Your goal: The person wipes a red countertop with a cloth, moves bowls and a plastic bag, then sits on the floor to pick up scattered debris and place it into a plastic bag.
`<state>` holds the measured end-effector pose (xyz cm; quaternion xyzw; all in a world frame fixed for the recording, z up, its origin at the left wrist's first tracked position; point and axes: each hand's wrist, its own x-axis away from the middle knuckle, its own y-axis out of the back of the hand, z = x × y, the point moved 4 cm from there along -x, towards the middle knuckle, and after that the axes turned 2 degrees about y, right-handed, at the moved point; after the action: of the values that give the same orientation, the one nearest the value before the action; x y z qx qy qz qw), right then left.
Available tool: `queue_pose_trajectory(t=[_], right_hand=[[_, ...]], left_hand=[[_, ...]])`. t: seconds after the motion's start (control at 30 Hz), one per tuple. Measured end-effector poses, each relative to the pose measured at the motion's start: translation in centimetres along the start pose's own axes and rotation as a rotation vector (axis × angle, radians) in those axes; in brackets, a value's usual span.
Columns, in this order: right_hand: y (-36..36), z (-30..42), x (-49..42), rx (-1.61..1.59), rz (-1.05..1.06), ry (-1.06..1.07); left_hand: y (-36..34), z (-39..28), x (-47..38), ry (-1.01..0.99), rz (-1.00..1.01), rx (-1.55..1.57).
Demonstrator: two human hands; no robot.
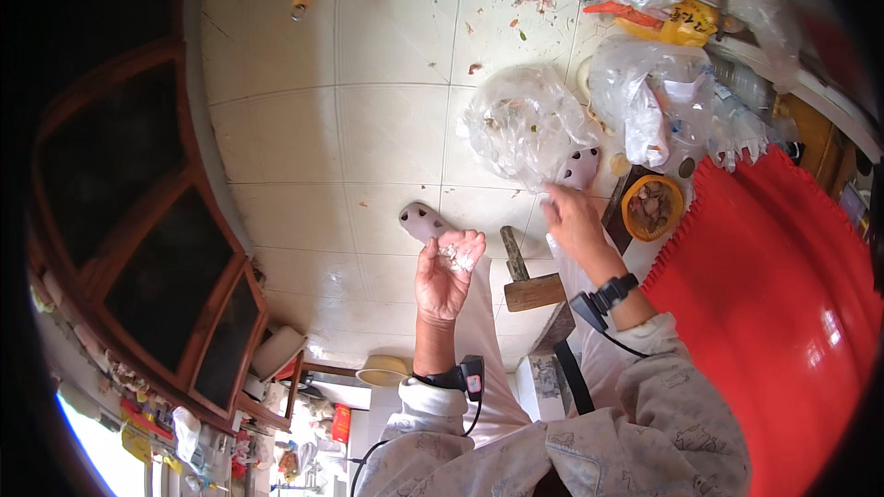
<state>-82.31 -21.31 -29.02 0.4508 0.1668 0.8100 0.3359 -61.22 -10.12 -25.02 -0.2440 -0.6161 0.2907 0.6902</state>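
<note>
My left hand [443,283] is palm up and cupped. Small white bits [457,259] rest in its palm and against the fingers. My right hand [579,224] is at the near edge of a clear plastic bag [528,128], back of the hand upward. Its fingertips are bent down and blurred, so whether they pinch anything is hidden. The bag sits crumpled on the tiled floor, with a few scraps visible through it. Below the right hand stands a wooden T-shaped piece [528,286], perhaps a small stool's part.
A yellow basket [651,208] of brownish pieces stands right, beside a red cloth cover [766,310]. Plastic bags [649,103] and bottles [742,86] crowd the upper right. Scraps [535,0] litter the tiles. Pale clogs [423,221] are on my feet. A dark-paneled wooden cabinet [197,255] lines the left.
</note>
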Motion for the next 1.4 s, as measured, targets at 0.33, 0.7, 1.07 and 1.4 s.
queue_pose_trajectory(t=[0.33,0.7,1.07,1.4], right_hand=[[-4.8,-14.0,-11.4,0.362,-0.275,-0.41],[1.6,-5.1,-6.5,-0.766,-0.232,-0.114],[3.2,-1.2,-10.2,-0.672,-0.15,0.025],[4.6,-1.4,-11.3,-0.37,-0.045,0.101]], left_hand=[[5.7,5.1,-4.1,0.109,0.003,0.005],[7.3,5.5,-4.5,0.131,0.064,0.024],[6.8,0.0,-4.4,0.01,0.031,-0.22],[6.6,-1.4,-4.3,-0.142,0.021,-0.334]])
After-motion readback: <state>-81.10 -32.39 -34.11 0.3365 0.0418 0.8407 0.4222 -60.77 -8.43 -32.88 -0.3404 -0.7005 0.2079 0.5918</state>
